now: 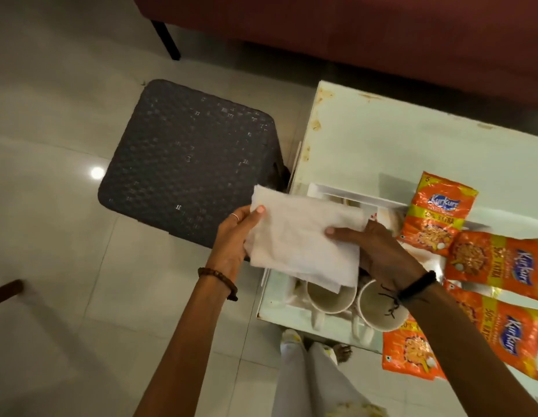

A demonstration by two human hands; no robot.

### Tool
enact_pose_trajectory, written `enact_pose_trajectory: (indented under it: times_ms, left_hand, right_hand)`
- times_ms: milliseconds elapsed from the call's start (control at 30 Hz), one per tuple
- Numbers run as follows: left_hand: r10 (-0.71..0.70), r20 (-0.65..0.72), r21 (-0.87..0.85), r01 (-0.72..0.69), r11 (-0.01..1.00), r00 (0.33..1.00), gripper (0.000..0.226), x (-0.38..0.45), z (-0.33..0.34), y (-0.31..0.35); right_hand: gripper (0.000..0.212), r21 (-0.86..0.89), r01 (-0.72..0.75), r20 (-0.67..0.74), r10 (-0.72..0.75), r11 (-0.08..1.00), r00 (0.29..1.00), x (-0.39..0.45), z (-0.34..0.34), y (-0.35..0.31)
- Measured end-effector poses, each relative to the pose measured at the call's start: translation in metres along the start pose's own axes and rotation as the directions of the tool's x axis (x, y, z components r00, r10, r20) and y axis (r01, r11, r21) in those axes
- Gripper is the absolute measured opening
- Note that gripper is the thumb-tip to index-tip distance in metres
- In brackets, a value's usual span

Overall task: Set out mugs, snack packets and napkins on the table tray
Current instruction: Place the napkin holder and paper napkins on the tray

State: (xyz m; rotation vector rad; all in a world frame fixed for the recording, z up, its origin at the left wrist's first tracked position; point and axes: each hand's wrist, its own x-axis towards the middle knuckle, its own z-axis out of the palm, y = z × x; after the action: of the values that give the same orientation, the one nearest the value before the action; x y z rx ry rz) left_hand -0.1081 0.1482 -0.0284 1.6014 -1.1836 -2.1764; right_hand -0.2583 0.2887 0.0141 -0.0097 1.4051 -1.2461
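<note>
Your left hand (231,239) and right hand (379,251) each pinch an edge of the napkin (300,242), held in the air over the tray (351,195) and mugs (327,296). Both grips closed on it. Judged light, limp, easily torn: keep hold at opposite edges, thumbs on top. Snack packets (439,215) lie on the tabletop (397,139) beside the tray

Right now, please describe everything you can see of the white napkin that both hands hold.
The napkin is white, soft, slightly crinkled paper, apparently several layers folded flat into a rough rectangle. It is held in the air, tilted, above the white tray and partly over one mug. The left hand pinches its left edge, thumb on top; the right hand grips its right side. A loose lower layer hangs below.
</note>
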Motion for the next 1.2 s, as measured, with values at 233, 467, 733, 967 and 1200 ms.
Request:
enact_pose_trajectory:
  times_ms: [233, 467, 733, 967, 1200]
  left_hand:
    - [0.001, 0.153, 0.049, -0.009, 0.999, 0.988, 0.012, -0.017, 0.042, -0.006]
    - [-0.047, 0.453, 0.090, 0.007, 0.996, 0.890, 0.030, -0.037, 0.065, 0.000]
    - [-0.141, 0.457, -0.242, 0.276, 0.930, 0.878, 0.028, -0.051, 0.065, -0.028]
    - [-0.001, 0.269, 0.369, -0.102, 0.924, 0.963, 0.030, -0.037, 0.074, -0.037]
    - [0.392, 0.239, 0.668, -0.443, 0.598, 0.889, 0.029, -0.010, 0.087, -0.028]
  right_hand:
    - [0.022, 0.038, 0.075, -0.086, -0.072, 0.996, 0.994, -0.033, -0.045, 0.011]
    - [0.041, -0.072, 0.231, -0.183, -0.241, 0.970, 0.953, -0.061, -0.069, 0.017]
    - [0.052, 0.448, -0.031, -0.098, 0.083, 0.893, 0.992, -0.080, -0.090, 0.044]
    - [0.026, -0.208, 0.080, -0.321, -0.146, 0.975, 0.936, -0.069, -0.099, 0.056]
    - [0.026, -0.717, 0.051, -0.420, -0.490, 0.695, 0.764, -0.031, -0.096, 0.066]
